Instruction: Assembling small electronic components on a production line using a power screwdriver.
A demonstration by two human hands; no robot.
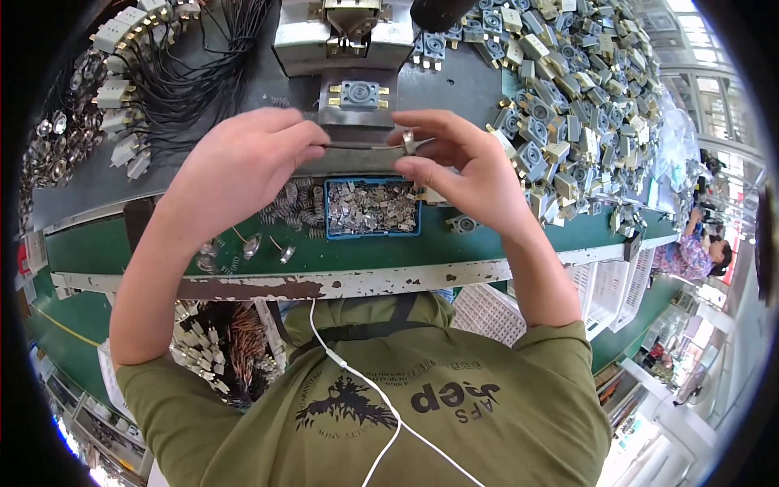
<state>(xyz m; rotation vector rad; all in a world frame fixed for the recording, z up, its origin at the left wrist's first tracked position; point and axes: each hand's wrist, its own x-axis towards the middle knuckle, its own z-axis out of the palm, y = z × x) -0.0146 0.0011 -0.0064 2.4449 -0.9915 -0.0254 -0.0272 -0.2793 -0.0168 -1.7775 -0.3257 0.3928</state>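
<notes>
My left hand is closed in a pinch on a thin dark wire, which runs sideways toward my right hand. At the wire's right end is a small round metal cap, held between the curved thumb and fingers of my right hand. Just beyond my hands, a grey socket-like block with brass terminals sits on the metal plate of a bench machine. Nearer to me stands a blue tray filled with small metal clips. Loose coil springs lie to its left.
A large heap of grey blocks covers the right of the bench. Bundled black wires with white connectors and shiny metal caps lie at the left. A few wired caps rest near the front edge. Another person sits far right.
</notes>
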